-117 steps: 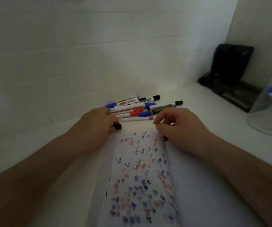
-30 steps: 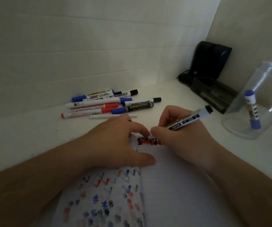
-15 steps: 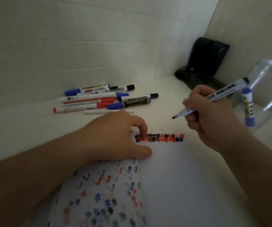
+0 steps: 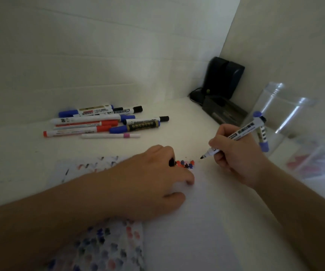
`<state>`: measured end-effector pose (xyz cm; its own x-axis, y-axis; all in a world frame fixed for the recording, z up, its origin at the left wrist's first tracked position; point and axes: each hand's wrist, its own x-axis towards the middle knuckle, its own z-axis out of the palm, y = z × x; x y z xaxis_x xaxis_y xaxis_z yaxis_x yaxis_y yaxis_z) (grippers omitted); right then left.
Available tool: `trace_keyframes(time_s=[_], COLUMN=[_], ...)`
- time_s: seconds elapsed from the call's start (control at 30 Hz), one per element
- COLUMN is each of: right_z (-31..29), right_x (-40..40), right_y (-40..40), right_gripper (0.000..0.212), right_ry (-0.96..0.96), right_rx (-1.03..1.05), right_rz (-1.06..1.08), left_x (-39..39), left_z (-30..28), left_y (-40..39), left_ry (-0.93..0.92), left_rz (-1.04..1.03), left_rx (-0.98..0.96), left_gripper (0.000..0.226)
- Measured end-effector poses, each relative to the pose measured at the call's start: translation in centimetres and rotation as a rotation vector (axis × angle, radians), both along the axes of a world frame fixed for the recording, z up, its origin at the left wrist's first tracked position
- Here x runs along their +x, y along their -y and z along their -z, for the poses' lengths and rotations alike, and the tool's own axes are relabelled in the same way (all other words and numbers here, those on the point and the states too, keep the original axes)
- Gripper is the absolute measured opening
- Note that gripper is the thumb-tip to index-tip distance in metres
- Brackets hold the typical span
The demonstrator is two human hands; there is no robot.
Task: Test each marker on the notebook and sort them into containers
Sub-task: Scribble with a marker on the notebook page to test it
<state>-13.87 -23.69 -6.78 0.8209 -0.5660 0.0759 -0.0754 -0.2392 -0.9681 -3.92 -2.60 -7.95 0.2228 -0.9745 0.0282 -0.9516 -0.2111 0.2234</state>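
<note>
An open notebook [image 4: 206, 222] lies in front of me, its left page covered in colour dabs and a short row of marks [image 4: 187, 165] at the top of the white right page. My left hand [image 4: 153, 180] rests on the notebook and pinches a small black cap [image 4: 171, 162] at its fingertips. To the right, my right hand [image 4: 238, 157] grips an uncapped black marker [image 4: 241, 133], tip pointing left just beyond the row of marks, at the top edge of the page. Several capped markers [image 4: 102, 122] lie in a pile near the wall.
A clear container [image 4: 286, 114] lies tilted at the right with a blue-capped marker [image 4: 263, 139] inside. Another clear container [image 4: 314, 163] with something red in it sits at the right edge. A black device [image 4: 224, 79] stands in the corner.
My right hand stopped marking the page and lifted the marker off to the right, then lowered it a little. My left hand slid right, covering part of the row of marks.
</note>
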Motion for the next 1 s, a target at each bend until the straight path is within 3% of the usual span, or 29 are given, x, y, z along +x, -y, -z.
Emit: trace_keyframes(time_s=[0.4,0.73,1.0], right_z=[1.6,1.7,1.7], right_x=[-0.2,0.1,-0.2], right_y=[0.3,0.0,0.0], right_gripper=[0.036,0.027,0.031], right_ry=[-0.052,-0.111,-0.088], right_rx=[-0.101,-0.237,-0.196], right_rz=[-0.013,0.032,0.004], left_x=[0.5,0.5,0.4], left_z=[0.8,1.2,1.2], left_y=[0.5,0.3,0.3], left_ry=[0.045,0.054,0.061], left_rz=[-0.018,-0.020,-0.005], left_rx=[0.052,0.042,0.030], left_gripper=[0.057,0.058,0.057])
